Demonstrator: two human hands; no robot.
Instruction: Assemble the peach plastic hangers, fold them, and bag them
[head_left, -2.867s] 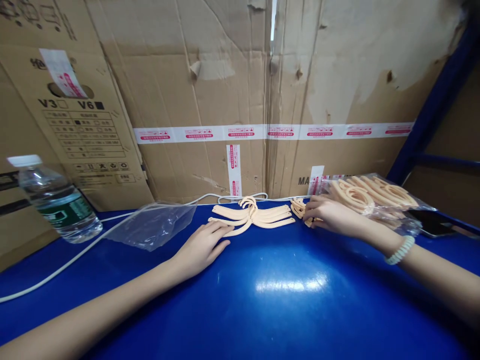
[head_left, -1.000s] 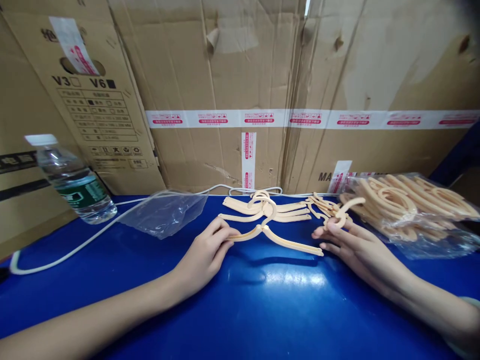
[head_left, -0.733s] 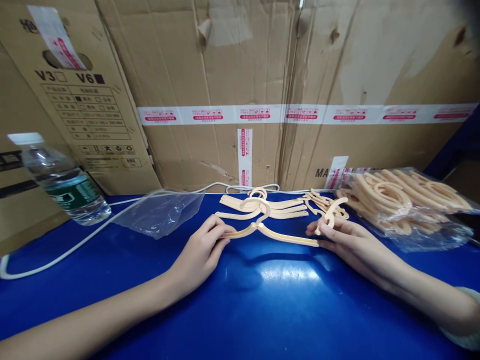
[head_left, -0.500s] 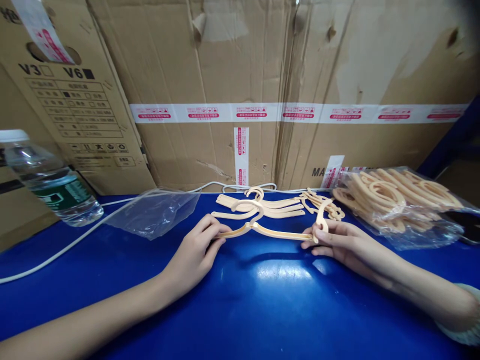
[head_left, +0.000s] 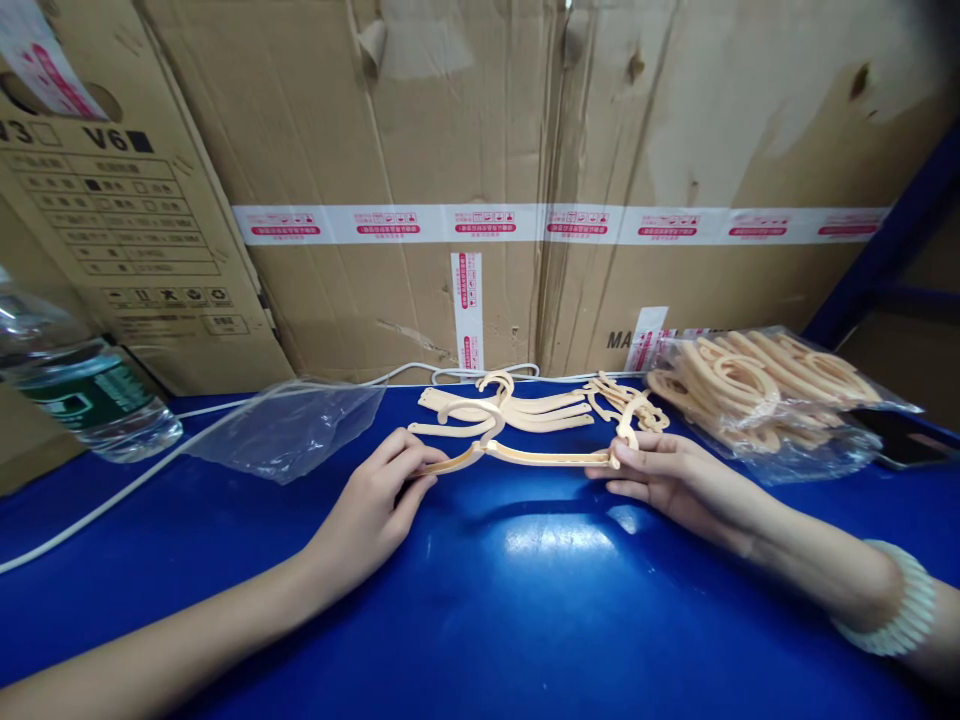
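Fingers pinch closed: left hand [head_left: 375, 497] on one end of hanger [head_left: 547, 457], right hand [head_left: 679, 480] on the other, plus hooked piece [head_left: 625, 434]. Probably light, stiff; grip ends.

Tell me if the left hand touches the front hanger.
Touching. The head view shows the left hand pinching the front hanger at one end.

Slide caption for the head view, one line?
Left hand holds a beige hanger over a blue table; right hand pinches a curved piece at its other end.
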